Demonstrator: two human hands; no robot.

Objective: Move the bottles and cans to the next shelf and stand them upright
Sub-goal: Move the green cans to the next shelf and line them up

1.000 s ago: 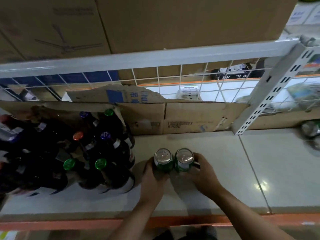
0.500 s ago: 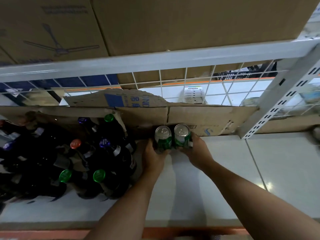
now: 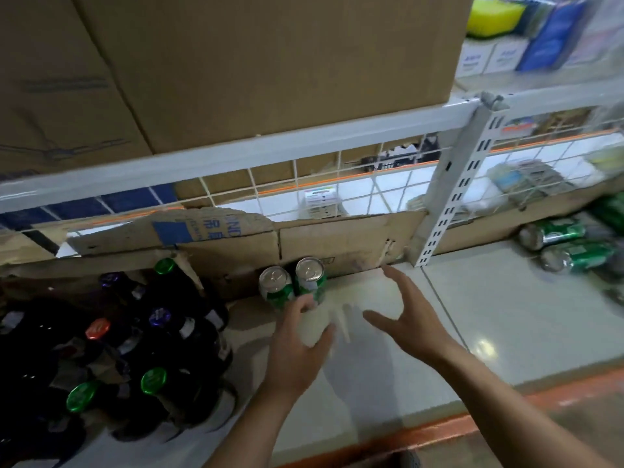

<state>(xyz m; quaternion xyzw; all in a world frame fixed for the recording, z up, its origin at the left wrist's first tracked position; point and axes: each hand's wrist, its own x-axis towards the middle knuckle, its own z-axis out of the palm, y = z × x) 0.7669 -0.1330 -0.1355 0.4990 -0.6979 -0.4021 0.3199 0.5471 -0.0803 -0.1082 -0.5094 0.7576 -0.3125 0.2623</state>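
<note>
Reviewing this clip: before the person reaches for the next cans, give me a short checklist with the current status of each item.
1. Two green cans upright at the cardboard backing: ok.
2. Right hand open and clear of them: ok.
3. Left hand fully released: cannot tell; its fingertips sit at the cans' base, blurred.
4. Dark bottles standing upright beside them: ok.
5. Cans on the next shelf upright: not ok, still lying down.
6. Free shelf surface for more: ok.
</note>
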